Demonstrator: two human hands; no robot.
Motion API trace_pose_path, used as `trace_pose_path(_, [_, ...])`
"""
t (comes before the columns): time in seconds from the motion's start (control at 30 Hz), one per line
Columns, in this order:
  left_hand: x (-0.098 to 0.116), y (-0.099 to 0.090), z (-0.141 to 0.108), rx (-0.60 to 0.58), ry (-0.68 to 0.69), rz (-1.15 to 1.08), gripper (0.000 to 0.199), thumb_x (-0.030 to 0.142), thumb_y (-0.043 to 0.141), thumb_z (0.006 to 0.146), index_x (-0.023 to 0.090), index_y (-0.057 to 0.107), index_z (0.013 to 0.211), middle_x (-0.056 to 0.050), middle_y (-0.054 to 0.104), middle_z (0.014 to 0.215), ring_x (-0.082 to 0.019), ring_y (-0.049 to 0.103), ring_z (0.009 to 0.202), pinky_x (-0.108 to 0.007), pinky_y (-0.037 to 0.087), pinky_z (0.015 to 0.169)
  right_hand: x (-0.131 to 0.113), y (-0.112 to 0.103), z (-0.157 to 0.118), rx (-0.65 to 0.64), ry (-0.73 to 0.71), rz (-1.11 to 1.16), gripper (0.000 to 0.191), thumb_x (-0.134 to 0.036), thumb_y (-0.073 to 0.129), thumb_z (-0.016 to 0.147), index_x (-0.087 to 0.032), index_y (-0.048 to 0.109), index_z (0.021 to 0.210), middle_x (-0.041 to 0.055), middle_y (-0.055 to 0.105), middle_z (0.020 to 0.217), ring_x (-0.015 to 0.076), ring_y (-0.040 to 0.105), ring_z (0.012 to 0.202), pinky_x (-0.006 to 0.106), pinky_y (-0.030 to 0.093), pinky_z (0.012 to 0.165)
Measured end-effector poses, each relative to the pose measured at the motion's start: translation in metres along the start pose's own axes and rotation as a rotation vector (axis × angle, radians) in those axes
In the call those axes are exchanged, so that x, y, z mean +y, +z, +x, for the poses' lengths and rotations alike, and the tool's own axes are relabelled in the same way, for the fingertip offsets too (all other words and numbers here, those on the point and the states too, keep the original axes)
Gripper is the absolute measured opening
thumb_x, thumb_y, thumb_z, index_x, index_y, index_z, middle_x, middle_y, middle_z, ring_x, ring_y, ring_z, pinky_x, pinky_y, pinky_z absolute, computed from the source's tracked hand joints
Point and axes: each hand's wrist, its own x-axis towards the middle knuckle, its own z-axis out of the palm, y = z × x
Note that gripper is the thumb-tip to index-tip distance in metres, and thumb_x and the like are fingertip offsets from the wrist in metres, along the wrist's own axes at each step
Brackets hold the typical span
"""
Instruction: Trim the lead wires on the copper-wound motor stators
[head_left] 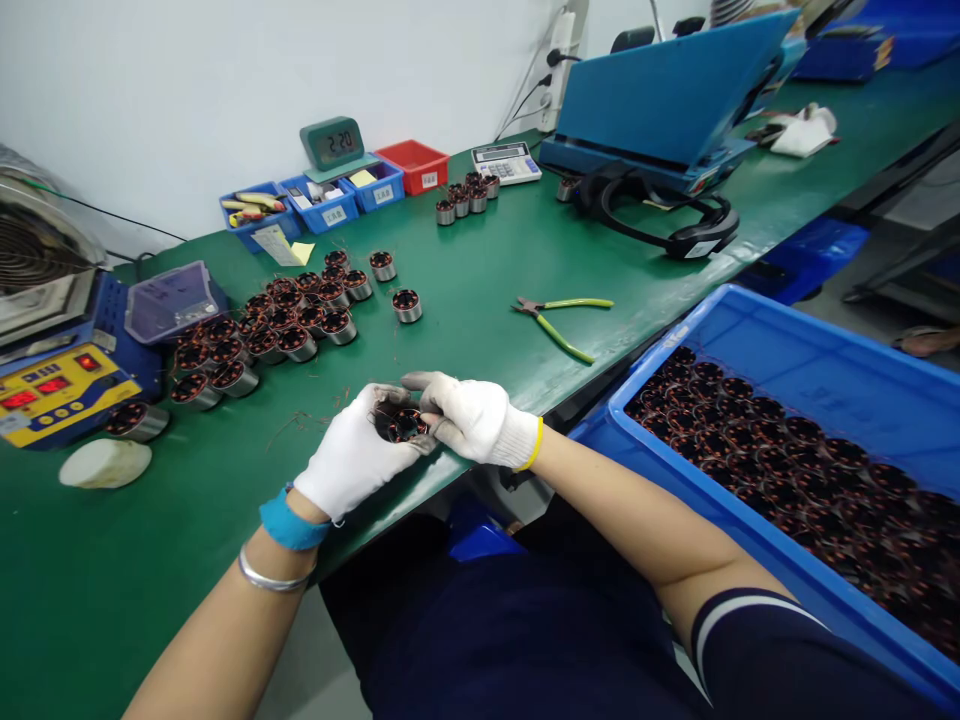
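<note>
A round metal part with copper windings (405,425) is held between my two white-gloved hands at the front edge of the green table (450,345). My left hand (364,445) wraps round it from the left, its fingers curled. From the right, my right hand (472,415) has its thumb and fingers pinched at the part's rim. Loose thin wires (300,425) lie just left of my left hand. Beyond my hands, pliers with green handles (559,318) rest on the table, their jaws pointing left. A similar single part (407,306) stands upright behind my hands.
Several wound parts (281,320) stand grouped at left, near a blue and yellow device (64,390) and a white round block (105,464). A blue crate (652,450) of parts is at right. Farther back are small bins (412,165), a calculator (506,163) and a headset (660,215).
</note>
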Motion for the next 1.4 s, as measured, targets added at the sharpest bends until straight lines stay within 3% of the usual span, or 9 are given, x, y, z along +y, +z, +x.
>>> trace_pose_path(0.13, [-0.004, -0.001, 0.001, -0.010, 0.031, 0.043, 0.058, 0.041, 0.074, 0.060, 0.019, 0.046, 0.105, -0.008, 0.065, 0.102, -0.024, 0.064, 0.093, -0.040, 0.052, 0.084, -0.002, 0.000, 0.001, -0.031, 0.054, -0.113, 0.027, -0.034, 0.040, 0.092, -0.017, 0.051, 0.109, 0.0091, 0.068, 0.102, 0.0197, 0.065, 0.082, 0.028, 0.044, 0.070])
trace_pose_path(0.2, [-0.003, -0.001, 0.001, -0.012, 0.030, 0.081, 0.060, 0.043, 0.073, 0.060, 0.018, 0.046, 0.109, -0.008, 0.065, 0.103, -0.024, 0.064, 0.093, -0.040, 0.052, 0.085, -0.005, -0.001, 0.000, -0.027, 0.135, -0.146, 0.027, -0.035, 0.039, 0.092, -0.017, 0.052, 0.107, 0.0066, 0.068, 0.084, 0.0204, 0.064, 0.075, 0.028, 0.041, 0.066])
trace_pose_path(0.3, [0.000, -0.002, 0.000, -0.041, 0.069, 0.110, 0.061, 0.044, 0.069, 0.065, 0.019, 0.049, 0.117, -0.007, 0.064, 0.107, -0.023, 0.063, 0.096, -0.039, 0.051, 0.087, -0.012, -0.002, -0.006, 0.026, 0.246, -0.063, 0.023, -0.036, 0.040, 0.091, -0.020, 0.052, 0.103, 0.0025, 0.064, 0.075, 0.0185, 0.062, 0.068, 0.026, 0.039, 0.062])
trace_pose_path(0.47, [0.002, -0.003, 0.001, -0.110, 0.197, 0.277, 0.031, 0.044, 0.061, 0.073, 0.022, 0.064, 0.094, -0.004, 0.061, 0.092, -0.020, 0.060, 0.085, -0.036, 0.049, 0.079, -0.023, -0.003, -0.017, 0.110, 0.375, 0.087, 0.018, -0.035, 0.039, 0.090, -0.022, 0.050, 0.096, 0.0002, 0.062, 0.076, 0.0171, 0.058, 0.066, 0.026, 0.037, 0.059])
trace_pose_path(0.57, [0.002, -0.003, 0.002, -0.107, 0.212, 0.316, 0.027, 0.045, 0.060, 0.074, 0.021, 0.063, 0.087, -0.003, 0.058, 0.087, -0.018, 0.058, 0.077, -0.034, 0.048, 0.074, -0.025, -0.004, -0.018, 0.110, 0.388, 0.045, 0.019, -0.036, 0.039, 0.089, -0.022, 0.050, 0.096, -0.0001, 0.062, 0.074, 0.0175, 0.057, 0.064, 0.026, 0.036, 0.058])
trace_pose_path(0.8, [0.005, -0.003, 0.001, -0.188, 0.280, 0.416, 0.029, 0.045, 0.056, 0.081, 0.022, 0.063, 0.097, -0.003, 0.053, 0.089, -0.018, 0.055, 0.077, -0.033, 0.046, 0.073, -0.021, -0.004, -0.012, 0.042, 0.304, -0.300, 0.024, -0.033, 0.037, 0.090, -0.018, 0.052, 0.101, 0.0048, 0.065, 0.072, 0.0193, 0.060, 0.064, 0.027, 0.031, 0.058])
trace_pose_path(0.93, [0.002, -0.003, 0.002, -0.215, 0.316, 0.399, 0.026, 0.043, 0.053, 0.084, 0.023, 0.061, 0.097, -0.004, 0.054, 0.095, -0.018, 0.055, 0.082, -0.033, 0.046, 0.076, -0.020, -0.004, -0.011, 0.028, 0.273, -0.372, 0.024, -0.034, 0.037, 0.090, -0.017, 0.053, 0.100, 0.0065, 0.066, 0.073, 0.0205, 0.063, 0.067, 0.028, 0.031, 0.058])
trace_pose_path(1.2, [0.003, 0.007, 0.002, -0.193, 0.244, 0.292, 0.014, 0.033, 0.052, 0.082, 0.020, 0.056, 0.085, -0.005, 0.054, 0.092, -0.021, 0.052, 0.086, -0.036, 0.045, 0.079, -0.030, -0.023, -0.009, -0.090, 0.330, -0.336, 0.020, -0.033, 0.040, 0.092, -0.020, 0.050, 0.102, 0.0048, 0.067, 0.081, 0.0202, 0.062, 0.069, 0.028, 0.028, 0.055])
trace_pose_path(1.4, [0.007, 0.019, 0.002, -0.086, 0.163, 0.309, 0.003, 0.021, 0.051, 0.077, 0.020, 0.049, 0.075, -0.004, 0.054, 0.087, -0.019, 0.052, 0.080, -0.035, 0.044, 0.076, -0.033, -0.039, 0.003, -0.216, 0.283, -0.296, 0.018, -0.031, 0.039, 0.092, -0.019, 0.052, 0.098, 0.0059, 0.065, 0.089, 0.0200, 0.060, 0.075, 0.027, 0.028, 0.057])
